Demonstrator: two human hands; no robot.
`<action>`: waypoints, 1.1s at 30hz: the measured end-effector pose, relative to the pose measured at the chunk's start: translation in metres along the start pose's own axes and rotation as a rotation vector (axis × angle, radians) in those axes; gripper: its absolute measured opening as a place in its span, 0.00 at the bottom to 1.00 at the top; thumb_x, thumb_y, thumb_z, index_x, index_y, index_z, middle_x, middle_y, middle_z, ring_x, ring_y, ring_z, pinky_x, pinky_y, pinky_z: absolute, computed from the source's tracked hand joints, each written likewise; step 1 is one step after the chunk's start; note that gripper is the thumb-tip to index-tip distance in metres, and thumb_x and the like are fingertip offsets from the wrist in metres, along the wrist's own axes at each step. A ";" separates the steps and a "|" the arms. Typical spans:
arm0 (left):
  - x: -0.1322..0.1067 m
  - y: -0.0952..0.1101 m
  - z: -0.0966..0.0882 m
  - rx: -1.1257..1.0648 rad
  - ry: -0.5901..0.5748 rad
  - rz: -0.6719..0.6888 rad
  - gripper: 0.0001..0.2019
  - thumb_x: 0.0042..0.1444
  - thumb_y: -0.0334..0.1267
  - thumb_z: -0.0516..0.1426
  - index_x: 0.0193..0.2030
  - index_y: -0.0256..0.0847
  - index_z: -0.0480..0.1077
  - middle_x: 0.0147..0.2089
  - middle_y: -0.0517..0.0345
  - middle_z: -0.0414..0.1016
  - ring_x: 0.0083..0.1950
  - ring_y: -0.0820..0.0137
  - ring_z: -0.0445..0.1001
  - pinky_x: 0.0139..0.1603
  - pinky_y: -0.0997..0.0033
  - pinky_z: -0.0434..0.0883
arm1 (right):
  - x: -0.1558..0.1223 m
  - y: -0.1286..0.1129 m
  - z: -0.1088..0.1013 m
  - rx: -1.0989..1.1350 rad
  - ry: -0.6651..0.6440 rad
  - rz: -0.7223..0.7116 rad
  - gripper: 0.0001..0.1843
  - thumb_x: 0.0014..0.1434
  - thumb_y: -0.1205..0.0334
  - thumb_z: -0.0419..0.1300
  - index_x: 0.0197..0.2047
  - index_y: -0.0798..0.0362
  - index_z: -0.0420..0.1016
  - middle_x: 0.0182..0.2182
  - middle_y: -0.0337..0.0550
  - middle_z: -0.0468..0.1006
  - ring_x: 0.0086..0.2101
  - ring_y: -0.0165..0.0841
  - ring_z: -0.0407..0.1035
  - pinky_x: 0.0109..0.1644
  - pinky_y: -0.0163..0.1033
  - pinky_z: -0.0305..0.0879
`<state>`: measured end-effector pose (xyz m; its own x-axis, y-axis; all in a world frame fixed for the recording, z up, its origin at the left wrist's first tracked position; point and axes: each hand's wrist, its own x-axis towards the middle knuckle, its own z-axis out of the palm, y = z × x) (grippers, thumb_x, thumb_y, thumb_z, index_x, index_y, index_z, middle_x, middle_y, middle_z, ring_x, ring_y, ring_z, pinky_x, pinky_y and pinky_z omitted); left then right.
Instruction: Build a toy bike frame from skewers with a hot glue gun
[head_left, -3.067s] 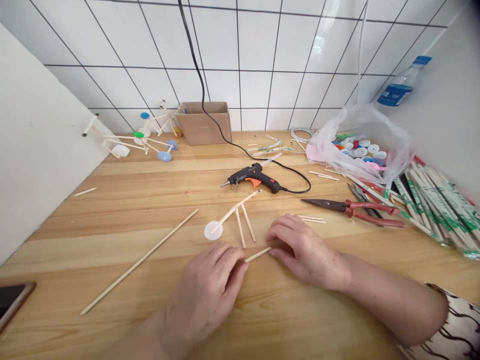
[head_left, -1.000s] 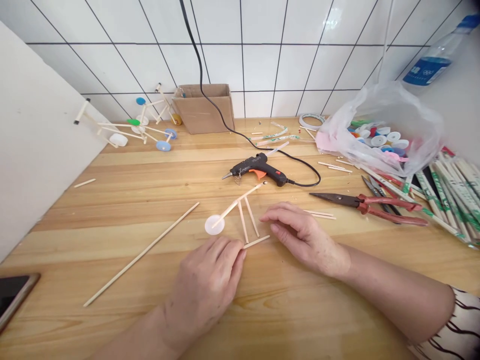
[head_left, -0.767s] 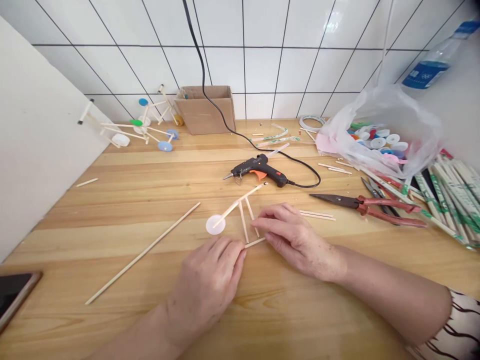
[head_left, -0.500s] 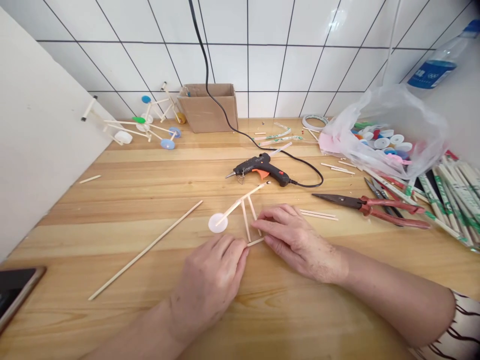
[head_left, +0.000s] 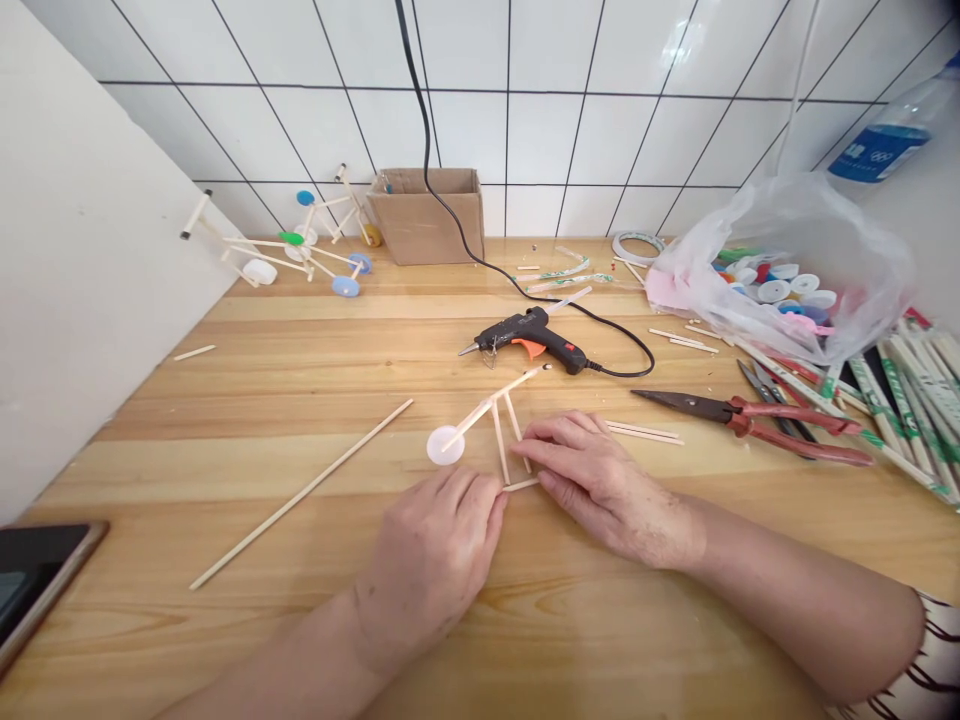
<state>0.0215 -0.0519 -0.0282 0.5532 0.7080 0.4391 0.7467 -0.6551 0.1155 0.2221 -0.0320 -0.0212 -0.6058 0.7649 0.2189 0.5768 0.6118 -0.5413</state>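
Observation:
A small frame of wooden sticks (head_left: 500, 440) lies on the table, a white round cap (head_left: 445, 446) at its far left end. Two sticks run down from its long bar to a short stick (head_left: 521, 485) near me. My left hand (head_left: 442, 530) is closed, thumb and finger pinching the left end of that short stick. At the other end, my right hand (head_left: 600, 490) has its fingers closed around the short stick's right end and against the right strut. The fingertips hide both ends of the short stick.
Beyond the frame lies a black glue gun (head_left: 529, 335) with its cord. Pliers (head_left: 750, 415), a bag of bottle caps (head_left: 787, 280) and wrapped chopsticks (head_left: 907, 400) are right. A long stick (head_left: 300, 495), a phone (head_left: 45, 580) and stick models (head_left: 300, 245) are left; a cardboard box (head_left: 427, 220) stands behind.
The whole view has shifted slightly, so everything appears a little further right. Both hands keep the same hold on the short stick; the frame looks unchanged.

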 end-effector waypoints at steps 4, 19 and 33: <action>0.000 0.001 0.001 0.019 -0.007 -0.005 0.13 0.62 0.29 0.48 0.26 0.40 0.66 0.23 0.60 0.69 0.25 0.71 0.68 0.28 0.72 0.62 | -0.001 0.001 0.002 0.011 -0.005 0.000 0.19 0.60 0.72 0.52 0.54 0.53 0.68 0.47 0.49 0.72 0.46 0.39 0.63 0.48 0.48 0.59; -0.001 -0.001 -0.003 -0.012 -0.022 -0.020 0.10 0.59 0.29 0.50 0.27 0.39 0.66 0.24 0.60 0.69 0.25 0.71 0.68 0.27 0.71 0.62 | -0.001 0.002 0.003 -0.001 0.000 0.009 0.21 0.57 0.74 0.53 0.54 0.55 0.68 0.48 0.50 0.72 0.46 0.40 0.62 0.49 0.48 0.57; 0.000 0.001 -0.001 0.009 -0.015 -0.035 0.09 0.60 0.31 0.50 0.28 0.39 0.66 0.24 0.60 0.69 0.25 0.70 0.68 0.26 0.71 0.62 | -0.001 0.001 0.004 -0.005 0.004 0.009 0.19 0.58 0.74 0.53 0.53 0.56 0.69 0.47 0.50 0.72 0.46 0.40 0.63 0.48 0.47 0.57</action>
<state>0.0216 -0.0526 -0.0277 0.5317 0.7345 0.4217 0.7693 -0.6271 0.1223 0.2212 -0.0331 -0.0246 -0.5986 0.7711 0.2172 0.5847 0.6059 -0.5395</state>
